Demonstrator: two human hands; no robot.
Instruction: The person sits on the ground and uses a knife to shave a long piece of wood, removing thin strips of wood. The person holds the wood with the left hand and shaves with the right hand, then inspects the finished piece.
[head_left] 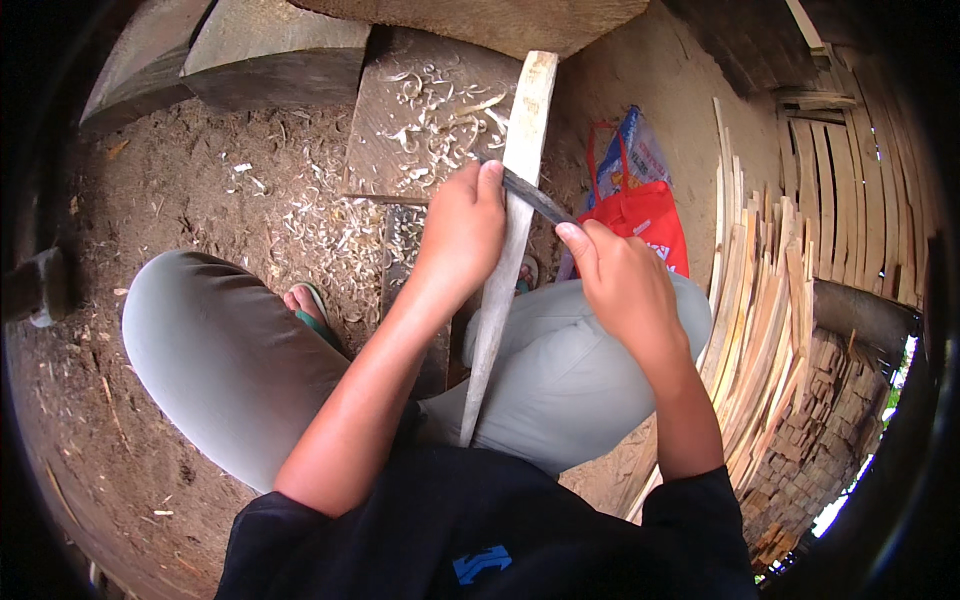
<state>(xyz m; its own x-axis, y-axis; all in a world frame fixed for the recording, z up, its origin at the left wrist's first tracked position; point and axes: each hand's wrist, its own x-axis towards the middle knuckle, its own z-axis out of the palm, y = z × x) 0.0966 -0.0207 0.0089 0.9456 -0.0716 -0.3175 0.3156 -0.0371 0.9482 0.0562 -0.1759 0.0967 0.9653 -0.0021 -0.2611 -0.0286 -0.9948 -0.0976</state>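
A dark, straight drawknife [537, 196] lies slantwise across a pale wooden stick [507, 255]. My left hand [464, 222] is closed around its left end, thumb pointing forward. At its right end, lower and nearer to me, my right hand [622, 278] is wrapped with the thumb along the top. The stick is broad and flat at its far end and tapers to a narrow near end at my lap. Its far end reaches the edge of a big wooden block [480, 22]. Curled wood shavings [425, 120] cover a board [385, 65] left of the stick.
More shavings [330, 235] are scattered over the dirt floor. Large wooden blocks [275, 60] stand at the far left. Right of the stick sits a red bag [640, 215]. Long wooden strips [750, 320] lean farther right, beside stacked wood pieces [825, 430] and a slatted wall [865, 200].
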